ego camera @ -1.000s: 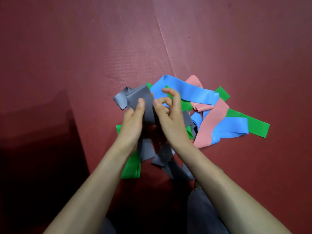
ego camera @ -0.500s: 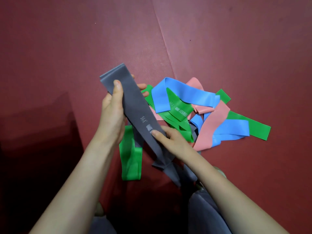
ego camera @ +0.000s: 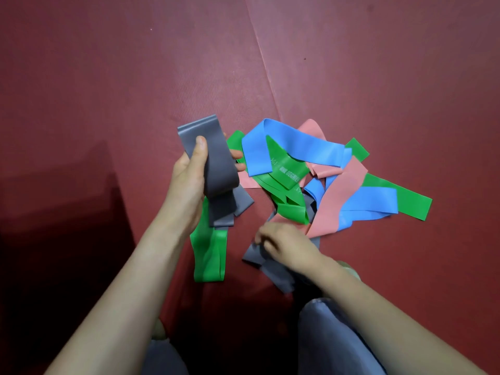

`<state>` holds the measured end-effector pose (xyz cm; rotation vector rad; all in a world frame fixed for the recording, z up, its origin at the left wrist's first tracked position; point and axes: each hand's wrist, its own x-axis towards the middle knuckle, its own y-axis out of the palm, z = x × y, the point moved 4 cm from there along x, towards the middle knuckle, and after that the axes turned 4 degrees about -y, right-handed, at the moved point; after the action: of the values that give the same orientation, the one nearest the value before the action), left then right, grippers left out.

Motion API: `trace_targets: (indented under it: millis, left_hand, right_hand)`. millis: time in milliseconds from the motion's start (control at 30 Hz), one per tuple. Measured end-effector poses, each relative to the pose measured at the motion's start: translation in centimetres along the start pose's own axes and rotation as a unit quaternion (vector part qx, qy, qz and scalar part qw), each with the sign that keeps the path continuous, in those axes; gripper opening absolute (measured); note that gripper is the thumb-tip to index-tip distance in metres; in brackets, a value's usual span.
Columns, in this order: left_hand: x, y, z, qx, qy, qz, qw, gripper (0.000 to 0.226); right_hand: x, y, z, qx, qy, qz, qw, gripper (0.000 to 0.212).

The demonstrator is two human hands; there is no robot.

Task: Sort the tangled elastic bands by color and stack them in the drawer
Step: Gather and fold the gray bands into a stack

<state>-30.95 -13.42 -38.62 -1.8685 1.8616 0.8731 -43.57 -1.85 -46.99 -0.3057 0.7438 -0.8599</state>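
The left hand is gripping a folded grey band running far-to-near, the right hand pinching a second grey band.

The left hand and right hand are bare, as are both forearms; the legs wear creased grey-blue trousers.

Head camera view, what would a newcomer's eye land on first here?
The bright tangle of blue, green and pink bands on the red mat, right of centre. Next, the left hand holding a folded grey band up beside it, while the right hand pinches a loose grey band lower down.
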Motion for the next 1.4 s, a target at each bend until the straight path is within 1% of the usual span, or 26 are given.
trace_targets:
  millis: [67, 100, 133, 200, 233, 267, 300, 333, 367, 467, 533, 633, 700, 767, 867, 967, 1000, 1033, 1067, 1133, 1233, 1333, 1400]
  left_hand:
    - [-0.1, 0.0, 0.4, 0.018, -0.001, 0.002, 1.000, 0.035]
    - [-0.1, 0.0, 0.7, 0.028, -0.004, 0.004, 1.000, 0.036]
    - [-0.1, 0.0, 1.0, 0.036, -0.008, 0.006, 0.999, 0.036]
    - [-0.2, 0.0, 1.6, 0.046, -0.016, 0.009, 0.999, 0.037]
    - [-0.2, 0.0, 1.8, 0.047, -0.018, 0.011, 0.999, 0.037]
    - [-0.2, 0.0, 2.0, 0.047, -0.021, 0.013, 0.999, 0.038]
    - [-0.2, 0.0, 2.2, 0.048, -0.021, 0.016, 0.999, 0.038]
    - [-0.3, 0.1, 2.4, 0.050, -0.022, 0.021, 0.998, 0.038]
    - [-0.3, 0.2, 2.6, 0.053, -0.023, 0.025, 0.998, 0.037]
    - [-0.4, 0.3, 3.2, 0.055, -0.030, 0.033, 0.997, 0.033]
    - [-0.4, 0.1, 3.7, 0.048, -0.046, 0.022, 0.998, 0.030]
    - [-0.5, -0.3, 4.3, 0.061, -0.058, 0.021, 0.996, 0.028]
    - [-0.5, -0.6, 4.7, 0.072, -0.058, 0.020, 0.996, 0.027]
    - [-0.5, -0.7, 4.8, 0.075, -0.058, 0.014, 0.995, 0.027]
    - [-0.6, -0.6, 4.7, 0.081, -0.052, 0.018, 0.995, 0.028]
    - [-0.7, -0.3, 4.6, 0.088, -0.047, 0.024, 0.995, 0.025]
    - [-0.8, -0.1, 4.5, 0.083, -0.048, 0.025, 0.995, 0.025]
    - [-0.8, 0.2, 4.5, 0.074, -0.052, 0.031, 0.995, 0.025]
    - [-0.8, 0.4, 4.5, 0.066, -0.062, 0.037, 0.995, 0.028]
    - [-0.7, 0.8, 4.7, 0.062, -0.086, 0.040, 0.994, 0.037]
    - [-0.4, 1.2, 4.8, 0.032, -0.124, 0.037, 0.991, 0.045]
    - [-0.5, 1.3, 5.2, 0.023, -0.144, 0.026, 0.989, 0.053]
    - [-0.5, 1.2, 5.5, 0.028, -0.139, 0.016, 0.990, 0.055]
  right_hand:
    - [-0.9, 2.2, 0.0, -0.098, -0.050, 0.069, 0.992, 0.032]
    - [-1.2, 2.9, -0.2, -0.141, -0.067, 0.084, 0.984, 0.034]
    - [-1.4, 3.4, -0.4, -0.172, -0.079, 0.105, 0.976, 0.039]
    - [-1.8, 3.9, -0.6, -0.197, -0.089, 0.127, 0.968, 0.051]
    - [-1.8, 4.0, -0.7, -0.220, -0.093, 0.118, 0.964, 0.052]
    - [-1.8, 4.0, -0.6, -0.242, -0.093, 0.099, 0.961, 0.048]
    - [-1.6, 3.8, -0.7, -0.254, -0.091, 0.060, 0.961, 0.040]
    - [-1.3, 3.6, -0.6, -0.237, -0.077, 0.030, 0.968, 0.029]
    - [-1.1, 3.3, -0.6, -0.217, -0.065, 0.000, 0.974, 0.022]
    - [-0.9, 2.3, -0.7, -0.102, -0.018, -0.039, 0.994, 0.026]
    - [-0.9, 1.4, -0.4, -0.042, 0.003, -0.071, 0.997, 0.027]
    - [-0.7, 0.2, 0.0, 0.042, 0.013, -0.131, 0.990, 0.035]
    - [-0.7, -0.6, 0.8, 0.109, 0.017, -0.183, 0.977, 0.039]
    - [-0.7, -1.8, 1.9, 0.165, 0.013, -0.231, 0.959, 0.037]
    - [-0.8, -3.7, 3.7, 0.201, 0.002, -0.292, 0.935, 0.035]
    - [-0.9, -5.6, 5.3, 0.264, -0.002, -0.312, 0.912, 0.030]
    - [-0.9, -6.2, 5.9, 0.284, 0.000, -0.316, 0.905, 0.022]
    - [-0.8, -6.9, 6.5, 0.310, -0.001, -0.319, 0.896, 0.009]
    - [-0.6, -7.4, 7.0, 0.333, -0.003, -0.329, 0.883, 0.006]
    - [0.0, -8.3, 7.7, 0.361, -0.009, -0.360, 0.860, 0.019]
    - [1.7, -8.3, 7.3, 0.419, 0.038, -0.370, 0.828, 0.025]
    - [2.5, -7.6, 6.8, 0.420, 0.070, -0.375, 0.823, 0.025]
    - [2.4, -7.3, 6.7, 0.427, 0.075, -0.377, 0.818, 0.023]
